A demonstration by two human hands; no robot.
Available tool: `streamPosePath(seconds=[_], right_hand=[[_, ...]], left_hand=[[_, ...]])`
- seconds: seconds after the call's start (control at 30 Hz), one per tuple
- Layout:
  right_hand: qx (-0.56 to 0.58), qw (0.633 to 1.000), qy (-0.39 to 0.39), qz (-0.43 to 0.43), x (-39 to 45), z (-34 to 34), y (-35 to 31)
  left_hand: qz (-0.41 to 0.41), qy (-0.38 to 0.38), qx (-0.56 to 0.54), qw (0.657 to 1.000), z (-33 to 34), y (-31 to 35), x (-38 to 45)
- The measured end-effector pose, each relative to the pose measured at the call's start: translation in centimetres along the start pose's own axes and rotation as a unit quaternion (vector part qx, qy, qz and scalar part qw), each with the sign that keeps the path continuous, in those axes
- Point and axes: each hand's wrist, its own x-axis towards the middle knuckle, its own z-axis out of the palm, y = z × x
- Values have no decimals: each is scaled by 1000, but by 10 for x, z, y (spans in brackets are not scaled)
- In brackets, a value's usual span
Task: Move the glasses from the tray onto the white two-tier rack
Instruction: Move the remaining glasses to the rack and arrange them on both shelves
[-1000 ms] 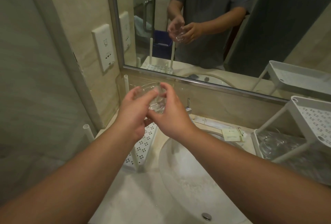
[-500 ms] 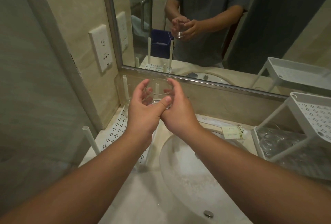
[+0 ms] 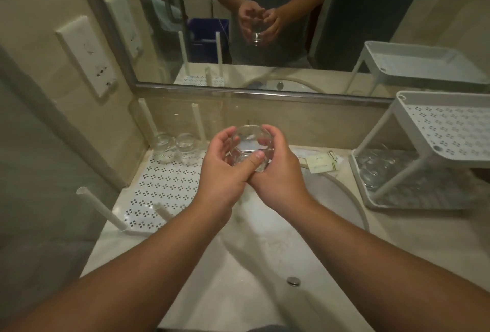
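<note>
A clear drinking glass (image 3: 249, 143) is held upright over the sink's far edge, between both hands. My left hand (image 3: 225, 172) cups its left side with the thumb across the front. My right hand (image 3: 278, 172) wraps its right side. Two more clear glasses (image 3: 173, 146) stand at the back of the perforated white tray (image 3: 164, 191) on the left, which has four upright white posts. The white two-tier rack (image 3: 434, 130) stands on the right; its top shelf looks bare and several glasses (image 3: 376, 169) sit on its lower shelf.
A white sink basin (image 3: 265, 265) with a metal drain lies below my arms. A small paper card (image 3: 322, 163) rests on the counter behind the sink. A mirror (image 3: 265, 26) covers the back wall, and a wall socket plate (image 3: 87, 55) is on the left.
Both hands have kept hold of the glass and lowered it slightly. The view has tilted down, so two glasses on the left tray have come into sight.
</note>
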Motion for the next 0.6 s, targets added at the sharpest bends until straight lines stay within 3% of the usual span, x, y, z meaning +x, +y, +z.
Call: streamPosePath(seconds=[0.6], right_hand=[[-45,984,97,139,-53,-182,115]], left_hand=[[-73,-181,176,965,192,-76,-47]])
